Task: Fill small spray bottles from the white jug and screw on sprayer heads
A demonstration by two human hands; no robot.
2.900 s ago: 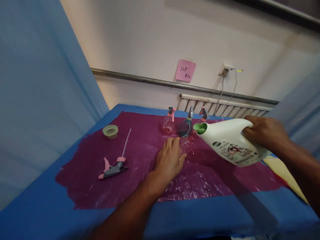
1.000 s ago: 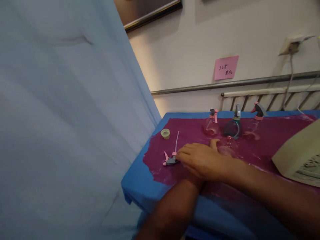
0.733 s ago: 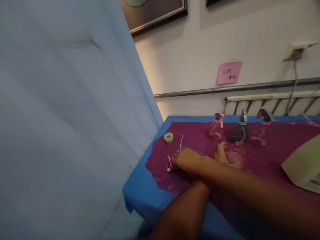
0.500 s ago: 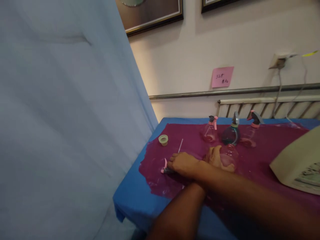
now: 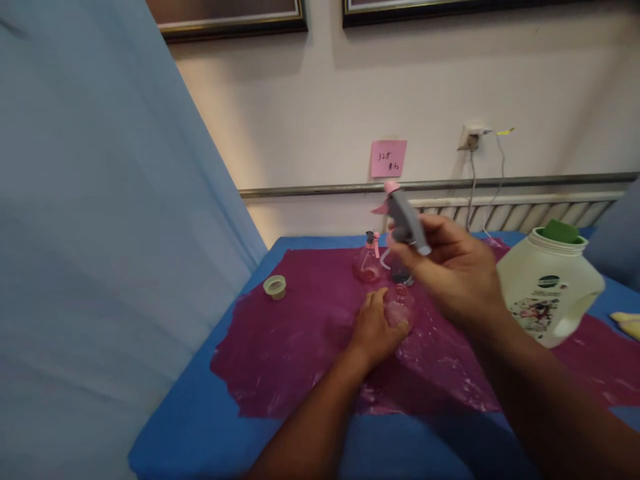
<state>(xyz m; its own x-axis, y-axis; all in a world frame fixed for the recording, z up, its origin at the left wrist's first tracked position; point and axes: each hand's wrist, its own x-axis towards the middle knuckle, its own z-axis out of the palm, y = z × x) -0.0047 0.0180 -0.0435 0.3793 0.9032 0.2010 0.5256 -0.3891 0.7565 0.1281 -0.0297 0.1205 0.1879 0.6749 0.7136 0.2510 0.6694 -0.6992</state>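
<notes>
While a blue curtain (image 5: 100, 233) hangs at the left, a pale wall (image 5: 425, 87) with a horizontal metal rail (image 5: 310, 193) stands behind the blue-covered bench (image 5: 200, 420). A wrinkled purple sheet (image 5: 290, 360) overlies the bench top. The right hand (image 5: 455, 270) grips the spray head (image 5: 407, 217) between thumb and curled fingers, raised above the sheet. The spray head's pink nozzle end points up and left; its long axis slopes from there down to the right. The left hand (image 5: 377, 327) is partly curled around the side of the clear bottle (image 5: 401, 311), mouth upward on the sheet.
</notes>
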